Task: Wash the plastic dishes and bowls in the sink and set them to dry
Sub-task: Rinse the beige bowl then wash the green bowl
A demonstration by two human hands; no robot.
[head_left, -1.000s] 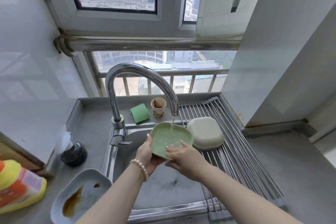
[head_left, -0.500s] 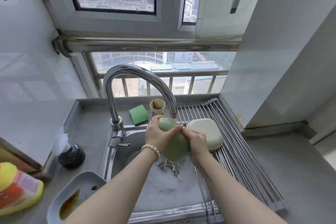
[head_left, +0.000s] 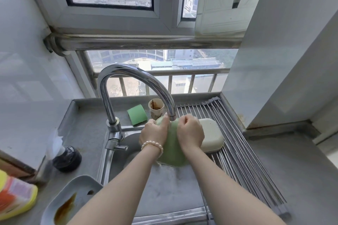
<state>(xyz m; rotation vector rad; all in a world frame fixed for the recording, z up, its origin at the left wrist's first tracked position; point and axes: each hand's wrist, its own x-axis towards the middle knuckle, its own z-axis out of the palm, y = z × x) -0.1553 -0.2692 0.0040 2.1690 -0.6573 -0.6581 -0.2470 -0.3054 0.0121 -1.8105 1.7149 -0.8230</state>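
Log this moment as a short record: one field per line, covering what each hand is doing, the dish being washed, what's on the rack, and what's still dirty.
left hand: grips the green dish
right hand: grips the green dish
green dish: held on edge under the faucet spout, over the sink
drying rack: cream dish, upside down
still dirty: grey plate with brown residue, left of sink; stained paper cup behind it

A small high-rise home kitchen: a steel sink (head_left: 161, 193) with a curved tap (head_left: 128, 78) sits beneath a barred window (head_left: 157, 71) overlooking city blocks, a roll-up drying rack (head_left: 237, 151), sponge (head_left: 137, 117) and detergent bottle (head_left: 16, 197) on the grey worktop (head_left: 292, 179).
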